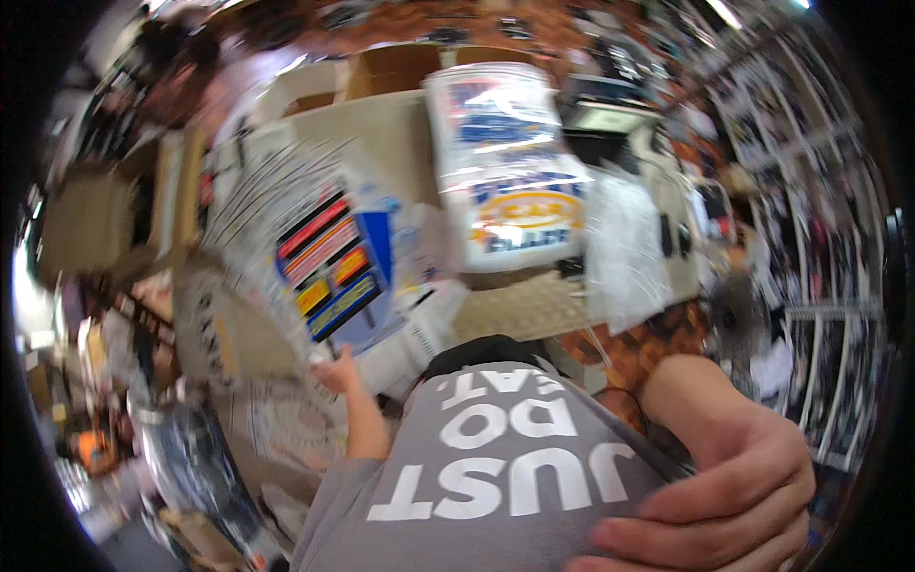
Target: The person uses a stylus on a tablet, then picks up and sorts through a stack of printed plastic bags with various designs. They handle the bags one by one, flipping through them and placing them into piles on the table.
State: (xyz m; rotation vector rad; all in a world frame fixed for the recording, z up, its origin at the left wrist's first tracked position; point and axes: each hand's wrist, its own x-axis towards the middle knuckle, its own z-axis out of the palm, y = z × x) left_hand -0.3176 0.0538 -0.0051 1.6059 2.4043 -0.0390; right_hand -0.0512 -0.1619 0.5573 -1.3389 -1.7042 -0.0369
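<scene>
My left hand (335, 374) reaches forward and grips the lower edge of a fanned sheaf of flat white packets (319, 257) printed with red, yellow and blue bars. The sheaf is blurred by motion and tilts up to the left. My right hand (739, 491) lies close to the camera at the lower right, its fingers loosely bent and resting on my grey shirt with white lettering (496, 467). It holds nothing. A large packet wrapped in clear plastic (510, 162), with blue and yellow print, lies on the beige table (381, 133) ahead.
Clear plastic bags (624, 243) lie at the table's right. Open cardboard boxes (400, 69) stand behind the table. Another person (191, 71) is at the upper left. Racks with many hanging items (810, 191) fill the right side. Cluttered goods (172, 448) sit low on the left.
</scene>
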